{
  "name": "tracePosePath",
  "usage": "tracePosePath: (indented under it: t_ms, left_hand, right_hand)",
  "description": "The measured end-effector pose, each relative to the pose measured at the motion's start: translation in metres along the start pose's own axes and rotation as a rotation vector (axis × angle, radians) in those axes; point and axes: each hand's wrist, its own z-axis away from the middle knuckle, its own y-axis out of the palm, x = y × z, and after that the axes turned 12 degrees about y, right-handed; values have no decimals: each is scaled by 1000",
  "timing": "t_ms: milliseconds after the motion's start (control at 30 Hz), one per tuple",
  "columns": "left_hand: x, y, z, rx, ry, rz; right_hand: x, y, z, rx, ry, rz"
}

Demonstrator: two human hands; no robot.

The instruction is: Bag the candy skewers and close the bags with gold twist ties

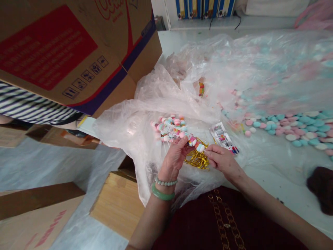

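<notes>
My left hand (175,154), with a green bangle and a beaded bracelet at the wrist, is closed on a skewer of pastel sweets (199,147). The pink, white and blue pieces sit in a row, tilted down to the right. At the lower right end of that skewer, my right hand (220,158) pinches its fingertips together, apparently on the thin stick. Below the hands is a heap of gold twist ties (199,160). More sweet skewers (170,126) lie piled just beyond my left hand, their white sticks pointing toward me. Right of them rests a printed label sheet (221,135).
Loose pink, blue and white sweets (299,128) spread across the right, partly under clear plastic sheeting (122,119). A big cardboard box (104,41) stands at the left, a person's striped sleeve (33,104) beside it. Other boxes (117,205) are on the floor. Blue binders (205,8) stand behind.
</notes>
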Motion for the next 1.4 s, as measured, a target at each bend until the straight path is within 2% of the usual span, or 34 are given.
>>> tracePosePath:
  t_ms: [100, 167, 267, 367, 433, 500, 633, 700, 767, 833, 900, 967, 1100, 1167, 1267, 1333, 1400]
  left_hand:
    - [-2, -1, -2, -70, 18, 53]
    - [-3, 1, -4, -119, 29, 94]
    - [-2, 3, -7, -181, 40, 161]
    - [0, 5, -7, -186, 47, 194]
    - [0, 5, -7, -166, 60, 207]
    - [1, 4, -6, -144, 70, 216]
    - [3, 2, -5, -89, 64, 190]
    - [4, 1, -3, -68, 64, 168]
    - [5, 2, -2, -59, 66, 148]
    - [4, 3, -1, -49, 62, 128]
    - [3, 4, 0, -38, 62, 112]
    - [1, 4, 0, -35, 57, 94]
    - [2, 5, -1, -127, 68, 79]
    - [3, 7, -2, -186, 70, 95]
    - [4, 11, -3, -224, 55, 123]
    - [4, 14, -2, -222, 52, 137]
    - [3, 17, -1, -201, 45, 139]
  right_hand:
    - [-2, 0, 0, -184, -252, 362]
    - [-7, -2, 0, -267, -408, 507]
    - [-14, -4, 0, -376, -578, 595]
    - [-16, -2, 2, -417, -601, 549]
    - [-14, 1, 2, -354, -486, 405]
    - [-13, 3, -1, -221, -261, 154]
    - [-15, -6, -13, 259, 292, -454]
    - [-17, -12, -19, 482, 517, -644]
    - [-18, -17, -23, 594, 645, -759]
    - [-17, -16, -23, 615, 676, -815]
    - [-16, -12, -21, 578, 651, -791]
    - [-15, -6, -17, 473, 538, -679]
    - [-13, 2, -7, 7, 49, -190]
    - [-10, 3, -3, -149, -146, 97]
    - [-7, 3, 0, -166, -217, 316]
    - [-6, 5, 0, -99, -134, 257]
    - [-6, 8, 0, 23, 25, 72]
